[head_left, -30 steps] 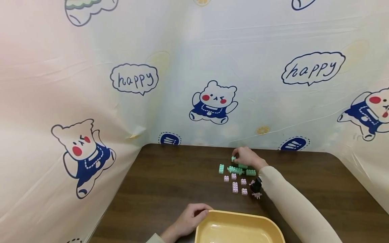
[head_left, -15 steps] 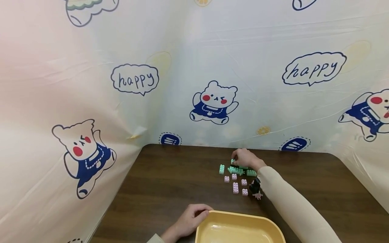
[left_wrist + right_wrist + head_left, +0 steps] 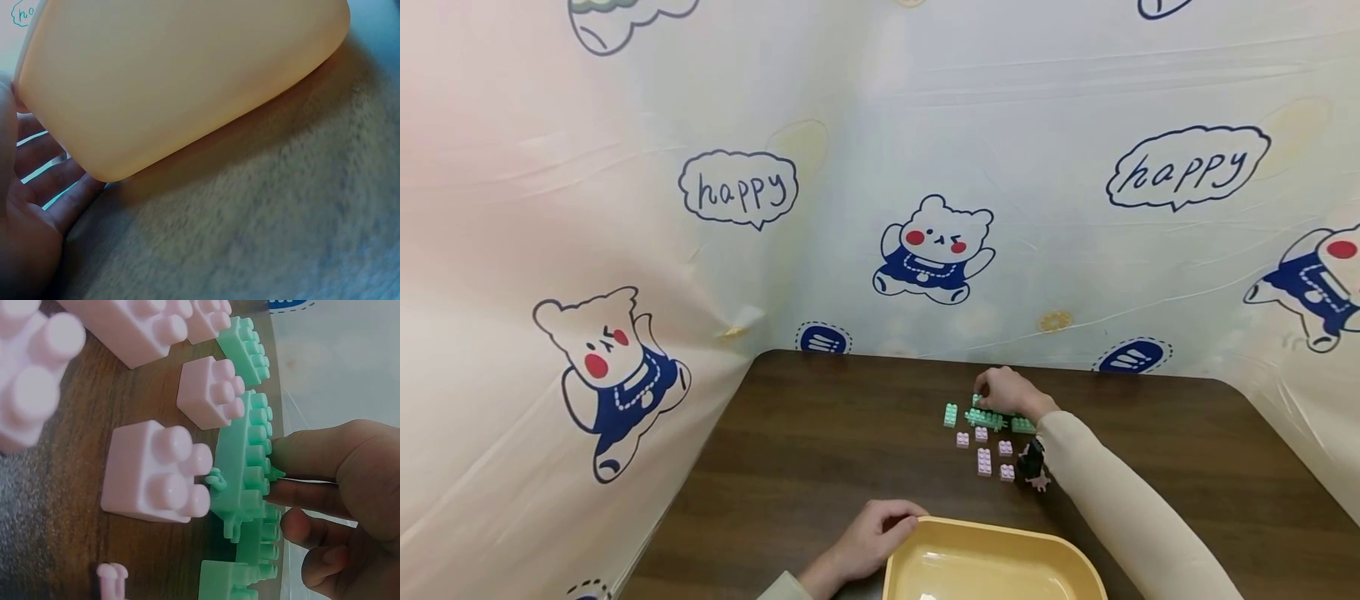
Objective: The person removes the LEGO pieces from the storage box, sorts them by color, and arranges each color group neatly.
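Note:
In the head view my right hand [image 3: 1011,392] reaches to the far side of the table and pinches a small green toy brick [image 3: 976,400]. Most of that brick hides behind the long green brick [image 3: 244,459] in the right wrist view. Around it lie more green bricks [image 3: 951,415] and several pink bricks [image 3: 984,461]. My left hand [image 3: 872,537] grips the near-left corner of a yellow tray [image 3: 985,527]. Seen from the left wrist, the thumb is at the tray's rim and the fingers lie against its outer wall.
Small pink pieces [image 3: 1039,483] lie beside the black wrist camera [image 3: 1032,458] under my right sleeve. A patterned curtain [image 3: 850,167] rises behind the brown table [image 3: 820,450] and on both sides.
My right hand has come slightly nearer and lower with the small green brick, toward the long green one. The left hand stays on the tray.

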`<state>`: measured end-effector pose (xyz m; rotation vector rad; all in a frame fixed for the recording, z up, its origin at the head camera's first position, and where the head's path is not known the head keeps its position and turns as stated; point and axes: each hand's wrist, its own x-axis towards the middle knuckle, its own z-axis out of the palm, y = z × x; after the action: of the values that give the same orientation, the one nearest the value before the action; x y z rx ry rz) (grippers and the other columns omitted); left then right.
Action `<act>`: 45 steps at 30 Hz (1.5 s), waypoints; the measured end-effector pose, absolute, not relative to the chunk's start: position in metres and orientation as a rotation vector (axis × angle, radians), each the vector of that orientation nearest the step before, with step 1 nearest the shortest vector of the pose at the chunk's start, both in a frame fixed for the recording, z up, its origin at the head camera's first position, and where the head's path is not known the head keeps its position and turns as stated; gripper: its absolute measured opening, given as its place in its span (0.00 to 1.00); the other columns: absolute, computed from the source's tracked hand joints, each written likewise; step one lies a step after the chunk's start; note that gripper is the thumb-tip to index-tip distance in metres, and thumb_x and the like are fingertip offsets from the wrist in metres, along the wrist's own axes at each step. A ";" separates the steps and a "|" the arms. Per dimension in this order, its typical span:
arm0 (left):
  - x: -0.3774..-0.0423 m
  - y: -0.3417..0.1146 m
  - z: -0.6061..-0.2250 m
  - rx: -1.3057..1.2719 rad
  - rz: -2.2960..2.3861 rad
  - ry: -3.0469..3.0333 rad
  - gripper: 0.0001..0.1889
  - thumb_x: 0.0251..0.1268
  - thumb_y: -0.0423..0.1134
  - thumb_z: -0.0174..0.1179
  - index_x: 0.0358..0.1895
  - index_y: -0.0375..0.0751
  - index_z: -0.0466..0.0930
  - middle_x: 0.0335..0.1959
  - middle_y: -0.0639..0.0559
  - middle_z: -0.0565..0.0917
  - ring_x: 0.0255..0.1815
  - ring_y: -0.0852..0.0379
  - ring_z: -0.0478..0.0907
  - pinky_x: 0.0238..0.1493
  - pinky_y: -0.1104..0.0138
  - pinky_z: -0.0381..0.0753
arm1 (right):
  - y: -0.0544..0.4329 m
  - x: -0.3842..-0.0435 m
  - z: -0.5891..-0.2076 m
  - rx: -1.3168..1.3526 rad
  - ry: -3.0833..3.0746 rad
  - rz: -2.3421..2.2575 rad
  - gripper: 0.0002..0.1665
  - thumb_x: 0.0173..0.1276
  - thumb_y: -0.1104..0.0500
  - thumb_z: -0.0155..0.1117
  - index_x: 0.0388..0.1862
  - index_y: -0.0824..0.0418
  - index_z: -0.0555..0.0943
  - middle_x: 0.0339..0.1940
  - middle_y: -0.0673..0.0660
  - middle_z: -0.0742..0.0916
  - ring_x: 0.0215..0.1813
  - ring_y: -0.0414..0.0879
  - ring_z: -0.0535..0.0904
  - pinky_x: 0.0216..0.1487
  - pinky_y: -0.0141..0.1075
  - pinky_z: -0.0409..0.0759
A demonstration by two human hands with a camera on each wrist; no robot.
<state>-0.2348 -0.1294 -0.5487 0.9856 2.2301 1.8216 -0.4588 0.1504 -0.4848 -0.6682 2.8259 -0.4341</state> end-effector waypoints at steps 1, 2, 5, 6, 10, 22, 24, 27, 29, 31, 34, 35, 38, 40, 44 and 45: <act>-0.235 -0.129 -0.549 0.990 1.822 2.229 0.11 0.74 0.35 0.50 0.47 0.38 0.83 0.40 0.40 0.87 0.39 0.63 0.83 0.39 0.68 0.84 | 0.151 -0.458 -0.484 -0.674 2.828 -0.431 0.11 0.66 0.56 0.67 0.47 0.57 0.84 0.40 0.53 0.86 0.34 0.43 0.78 0.34 0.39 0.78; -0.235 -0.129 -0.549 0.996 1.823 2.229 0.11 0.74 0.35 0.50 0.47 0.38 0.83 0.40 0.40 0.87 0.39 0.63 0.83 0.39 0.68 0.84 | 0.151 -0.458 -0.483 -0.677 2.832 -0.429 0.12 0.66 0.56 0.67 0.47 0.57 0.84 0.40 0.53 0.86 0.35 0.43 0.79 0.35 0.40 0.79; -0.236 -0.128 -0.548 1.000 1.828 2.217 0.11 0.75 0.35 0.50 0.47 0.37 0.83 0.40 0.40 0.87 0.39 0.62 0.83 0.39 0.67 0.84 | 0.152 -0.456 -0.481 -0.670 2.838 -0.428 0.12 0.66 0.56 0.67 0.47 0.57 0.84 0.40 0.52 0.86 0.36 0.43 0.80 0.37 0.40 0.80; -0.236 -0.128 -0.548 1.002 1.828 2.215 0.11 0.75 0.35 0.50 0.48 0.37 0.83 0.40 0.40 0.87 0.39 0.62 0.83 0.39 0.67 0.84 | 0.152 -0.456 -0.481 -0.666 2.840 -0.429 0.12 0.66 0.56 0.67 0.47 0.57 0.85 0.40 0.52 0.86 0.37 0.43 0.80 0.37 0.41 0.80; -0.236 -0.127 -0.547 1.008 1.824 2.217 0.12 0.75 0.35 0.50 0.48 0.37 0.83 0.40 0.40 0.87 0.39 0.62 0.83 0.39 0.67 0.84 | 0.154 -0.454 -0.479 -0.647 2.845 -0.436 0.13 0.66 0.55 0.67 0.48 0.57 0.84 0.40 0.53 0.86 0.37 0.43 0.80 0.38 0.41 0.80; -0.235 -0.125 -0.547 1.001 1.806 2.227 0.11 0.74 0.35 0.51 0.48 0.38 0.83 0.40 0.41 0.87 0.39 0.65 0.82 0.40 0.69 0.83 | 0.157 -0.451 -0.480 -0.644 2.827 -0.449 0.15 0.66 0.57 0.67 0.50 0.59 0.83 0.41 0.54 0.86 0.37 0.43 0.79 0.38 0.41 0.80; -0.236 -0.125 -0.548 1.007 1.808 2.222 0.12 0.74 0.35 0.50 0.48 0.38 0.83 0.40 0.41 0.87 0.39 0.65 0.82 0.40 0.68 0.83 | 0.158 -0.451 -0.480 -0.643 2.821 -0.456 0.15 0.65 0.57 0.67 0.50 0.60 0.83 0.41 0.55 0.86 0.37 0.44 0.79 0.38 0.41 0.79; -0.236 -0.124 -0.548 1.011 1.808 2.219 0.12 0.75 0.35 0.50 0.48 0.38 0.83 0.40 0.41 0.87 0.39 0.65 0.82 0.40 0.69 0.83 | 0.160 -0.450 -0.479 -0.642 2.813 -0.467 0.14 0.66 0.57 0.66 0.49 0.59 0.83 0.43 0.56 0.86 0.37 0.44 0.79 0.36 0.41 0.78; -0.235 -0.124 -0.548 1.006 1.807 2.219 0.11 0.74 0.35 0.51 0.48 0.38 0.83 0.40 0.41 0.87 0.39 0.65 0.82 0.40 0.69 0.83 | 0.162 -0.450 -0.478 -0.652 2.817 -0.477 0.13 0.67 0.57 0.65 0.49 0.59 0.83 0.44 0.56 0.86 0.37 0.45 0.78 0.36 0.41 0.78; -0.235 -0.125 -0.549 0.993 1.804 2.216 0.11 0.74 0.36 0.51 0.47 0.39 0.83 0.40 0.41 0.87 0.39 0.65 0.82 0.40 0.69 0.83 | 0.163 -0.450 -0.476 -0.673 2.834 -0.498 0.13 0.68 0.57 0.64 0.49 0.59 0.83 0.44 0.55 0.86 0.37 0.44 0.79 0.36 0.40 0.78; -0.234 -0.125 -0.549 0.973 1.807 2.212 0.12 0.75 0.36 0.50 0.47 0.39 0.84 0.40 0.41 0.87 0.39 0.64 0.82 0.40 0.69 0.83 | 0.162 -0.448 -0.470 -0.728 2.871 -0.551 0.14 0.68 0.57 0.65 0.49 0.61 0.83 0.42 0.54 0.86 0.38 0.44 0.80 0.38 0.41 0.79; -0.234 -0.126 -0.549 0.969 1.807 2.211 0.12 0.75 0.36 0.50 0.47 0.39 0.84 0.40 0.41 0.87 0.39 0.64 0.82 0.39 0.69 0.83 | 0.162 -0.446 -0.467 -0.743 2.884 -0.566 0.14 0.67 0.57 0.65 0.49 0.61 0.84 0.41 0.54 0.86 0.38 0.44 0.80 0.38 0.41 0.80; -0.233 -0.126 -0.549 0.961 1.808 2.209 0.12 0.75 0.36 0.50 0.48 0.39 0.84 0.41 0.40 0.87 0.39 0.64 0.82 0.40 0.69 0.83 | 0.158 -0.436 -0.457 -0.797 2.909 -0.603 0.14 0.67 0.55 0.66 0.48 0.60 0.84 0.39 0.52 0.86 0.39 0.42 0.80 0.39 0.39 0.80; -0.233 -0.127 -0.549 0.958 1.814 2.201 0.12 0.75 0.36 0.50 0.48 0.39 0.83 0.41 0.40 0.87 0.39 0.64 0.82 0.40 0.69 0.83 | 0.156 -0.426 -0.448 -0.845 2.923 -0.630 0.13 0.66 0.54 0.66 0.47 0.58 0.84 0.39 0.50 0.87 0.39 0.41 0.81 0.40 0.39 0.81; -0.233 -0.128 -0.548 0.951 1.831 2.192 0.12 0.75 0.35 0.50 0.47 0.39 0.83 0.40 0.39 0.87 0.38 0.65 0.82 0.39 0.69 0.83 | 0.149 -0.400 -0.432 -1.037 2.928 -0.709 0.15 0.64 0.54 0.69 0.49 0.57 0.83 0.40 0.49 0.88 0.38 0.39 0.82 0.41 0.36 0.82; -0.233 -0.129 -0.548 0.953 1.834 2.192 0.12 0.75 0.35 0.50 0.47 0.39 0.83 0.40 0.39 0.87 0.38 0.65 0.81 0.39 0.68 0.83 | 0.148 -0.392 -0.428 -1.086 2.922 -0.726 0.16 0.64 0.54 0.69 0.49 0.56 0.83 0.40 0.48 0.87 0.36 0.38 0.81 0.39 0.34 0.81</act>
<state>-0.2332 -0.1285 -0.5480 0.9527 2.1923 1.8337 -0.3916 0.1476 -0.4283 -1.0859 2.9224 -0.7262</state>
